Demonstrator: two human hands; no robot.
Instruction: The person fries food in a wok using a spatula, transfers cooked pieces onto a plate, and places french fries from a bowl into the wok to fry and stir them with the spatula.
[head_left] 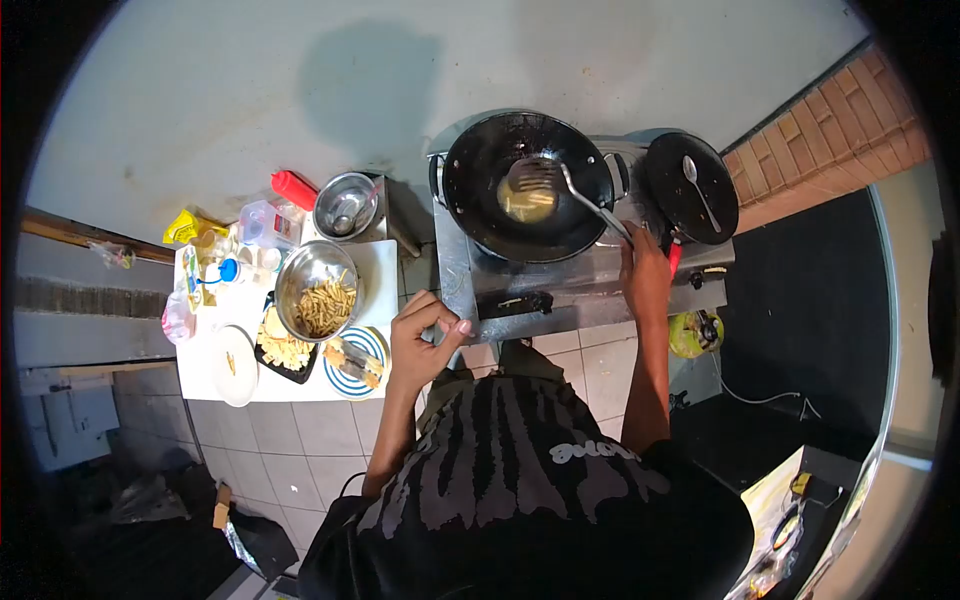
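Note:
My right hand (pixel 645 268) is closed around the handle of a slotted metal turner (pixel 598 210), whose head dips into a black wok (pixel 475 200) on the stove. Under the turner, pale yellow pieces (pixel 527 205) sit in a small pool of oil at the wok's bottom. My left hand (pixel 425 335) hovers before the stove's front left corner, fingers curled and thumb against them, with nothing visible in it. To its left, a steel bowl (pixel 298 268) holds browned fried sticks (pixel 325 308). Beside the bowl, a black tray (pixel 295 376) carries pale cut pieces (pixel 282 343).
Right of the wok lies a black pan (pixel 665 185) with a spoon (pixel 700 190) in it. The white table (pixel 378 265) bears a striped plate (pixel 372 390), an oval white plate (pixel 235 390), a blue-capped bottle (pixel 228 270) and a red bottle (pixel 293 188). Another steel bowl (pixel 345 190) stands behind.

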